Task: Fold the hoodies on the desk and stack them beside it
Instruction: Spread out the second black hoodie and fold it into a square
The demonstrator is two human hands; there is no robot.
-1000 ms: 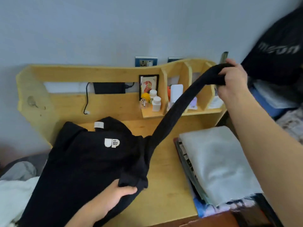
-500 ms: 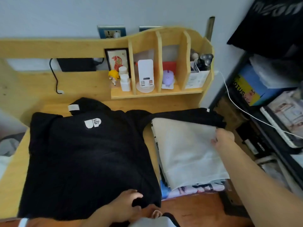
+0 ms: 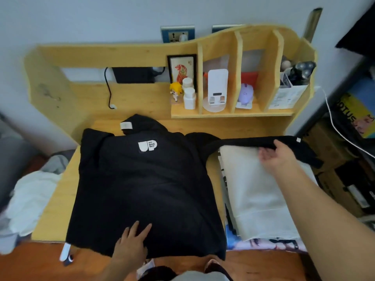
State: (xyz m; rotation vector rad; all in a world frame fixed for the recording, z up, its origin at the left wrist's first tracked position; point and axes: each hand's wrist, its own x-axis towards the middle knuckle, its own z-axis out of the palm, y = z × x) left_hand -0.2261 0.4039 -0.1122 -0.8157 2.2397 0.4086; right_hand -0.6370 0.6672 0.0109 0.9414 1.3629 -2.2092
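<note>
The shelf point(image 3: 233, 115) at the far side of the desk point(image 3: 54, 199) has four slots. The leftmost holds a framed picture point(image 3: 182, 69), two white bottles point(image 3: 189, 97) and a small yellow figure point(image 3: 175, 91); the next a white stand point(image 3: 216, 89); the third a purple mouse point(image 3: 246, 95); the rightmost a white box point(image 3: 288, 96) with dark things standing in it.

One black hoodie point(image 3: 142, 185) lies flat on the desk, logo up, its sleeve point(image 3: 253, 141) stretched right over a folded white cloth point(image 3: 261, 191) on top of the stack beside it.

My left hand point(image 3: 132, 242) rests flat on the near hem, fingers straight, holding nothing. My right hand point(image 3: 278, 156) has its fingers curled round the sleeve.

The desk is pale wood against a grey-blue wall with two sockets point(image 3: 177, 34). Loose white clothes point(image 3: 30, 197) lie left.
</note>
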